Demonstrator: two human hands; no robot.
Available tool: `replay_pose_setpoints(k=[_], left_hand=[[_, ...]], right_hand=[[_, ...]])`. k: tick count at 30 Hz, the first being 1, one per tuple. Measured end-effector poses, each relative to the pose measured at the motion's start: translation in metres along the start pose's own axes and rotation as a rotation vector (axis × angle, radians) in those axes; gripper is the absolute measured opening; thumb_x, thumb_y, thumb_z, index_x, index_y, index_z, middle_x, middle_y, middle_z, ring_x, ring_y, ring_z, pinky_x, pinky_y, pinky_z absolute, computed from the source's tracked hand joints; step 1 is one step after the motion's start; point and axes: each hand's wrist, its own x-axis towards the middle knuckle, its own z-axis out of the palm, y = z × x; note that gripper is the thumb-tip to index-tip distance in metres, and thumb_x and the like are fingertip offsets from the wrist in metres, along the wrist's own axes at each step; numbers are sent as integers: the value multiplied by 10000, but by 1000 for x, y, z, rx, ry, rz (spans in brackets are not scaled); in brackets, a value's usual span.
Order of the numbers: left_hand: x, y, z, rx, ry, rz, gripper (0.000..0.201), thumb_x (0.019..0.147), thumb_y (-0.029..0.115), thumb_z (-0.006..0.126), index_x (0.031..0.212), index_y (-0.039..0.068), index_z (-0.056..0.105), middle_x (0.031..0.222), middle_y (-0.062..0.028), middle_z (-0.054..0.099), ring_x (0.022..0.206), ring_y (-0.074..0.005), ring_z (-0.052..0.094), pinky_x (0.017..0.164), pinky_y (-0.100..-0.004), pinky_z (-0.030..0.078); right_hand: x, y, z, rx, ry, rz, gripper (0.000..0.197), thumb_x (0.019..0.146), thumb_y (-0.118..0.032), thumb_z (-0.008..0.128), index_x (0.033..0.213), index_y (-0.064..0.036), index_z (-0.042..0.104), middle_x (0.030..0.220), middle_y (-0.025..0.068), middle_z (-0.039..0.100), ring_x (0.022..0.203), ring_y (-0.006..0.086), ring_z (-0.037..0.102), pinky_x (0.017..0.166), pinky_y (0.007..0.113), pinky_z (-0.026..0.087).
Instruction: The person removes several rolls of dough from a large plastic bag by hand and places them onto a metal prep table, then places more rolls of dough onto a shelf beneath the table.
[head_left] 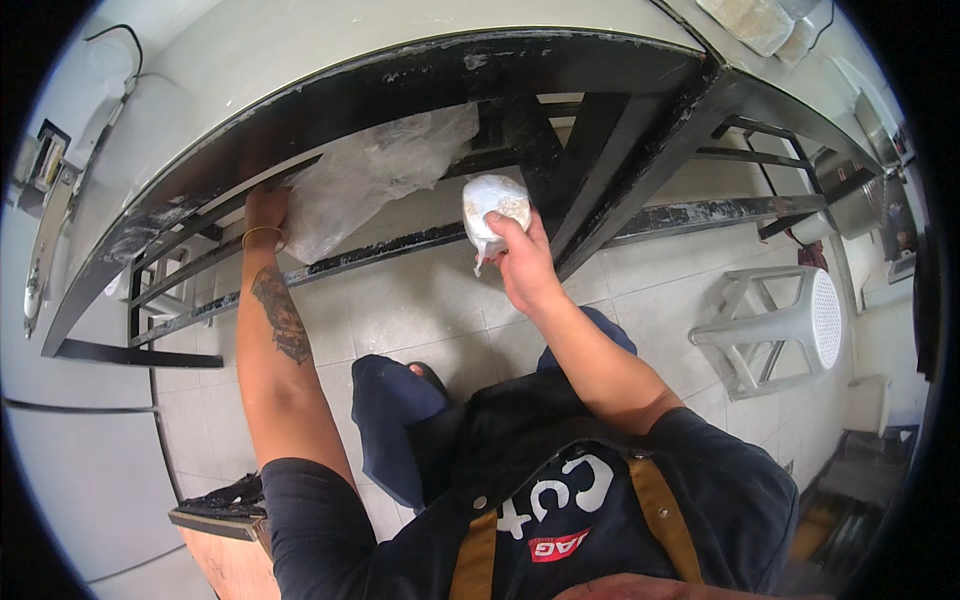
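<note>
The right hand (pixel 524 252) holds a small, filled plastic bag (pixel 492 192), rounded, whitish with beige patches. The left hand (pixel 266 208) touches a crumpled translucent bag (pixel 365 180); its grip I cannot tell.

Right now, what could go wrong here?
1. Drop: the white bundle seems held only by the right hand; a slip could send it to the floor.
2. Snag: the thin clear plastic lies close against the black frame, whose surface is chipped; it might catch or tear.
3. Grip: the left hand is partly hidden at the plastic's edge, so its hold could be poor.
</note>
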Motion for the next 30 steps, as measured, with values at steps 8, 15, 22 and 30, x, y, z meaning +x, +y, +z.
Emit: replay_pose_setpoints(k=[8, 15, 22, 30], left_hand=[[28, 31, -1, 278, -96, 111, 505, 860, 319, 680, 1295, 64, 700, 1388, -236, 640, 1278, -438, 602, 1111, -475, 469], [25, 68, -12, 439, 36, 288, 530, 981, 301, 598, 1482, 133, 567, 1537, -182, 531, 1431, -353, 481, 1224, -456, 351], [70, 27, 46, 379, -316, 517, 386, 976, 212, 576, 1313, 68, 698, 1397, -191, 651, 1301, -348, 608, 1122, -407, 467], [26, 39, -15, 619, 50, 581, 301, 970, 223, 625, 1203, 81, 754, 1320, -185, 696, 1220, -356, 658, 1055, -436, 515]], right_hand=[[13, -3, 14, -80, -14, -72, 665, 893, -290, 761, 1438, -57, 460, 1234, 54, 641, 1026, 155, 647, 728, 308, 538], [17, 5, 21, -90, -12, -139, 656, 875, -225, 767, 1430, -40, 470, 1242, 87, 646, 1079, 166, 641, 760, 318, 554], [22, -3, 19, -124, -16, -182, 705, 851, -185, 782, 1434, 28, 448, 1305, 126, 621, 1143, 216, 627, 902, 333, 536], [63, -36, 42, -190, -54, -419, 769, 838, -154, 797, 1501, 13, 443, 1348, 142, 609, 1219, 257, 587, 1062, 380, 466]])
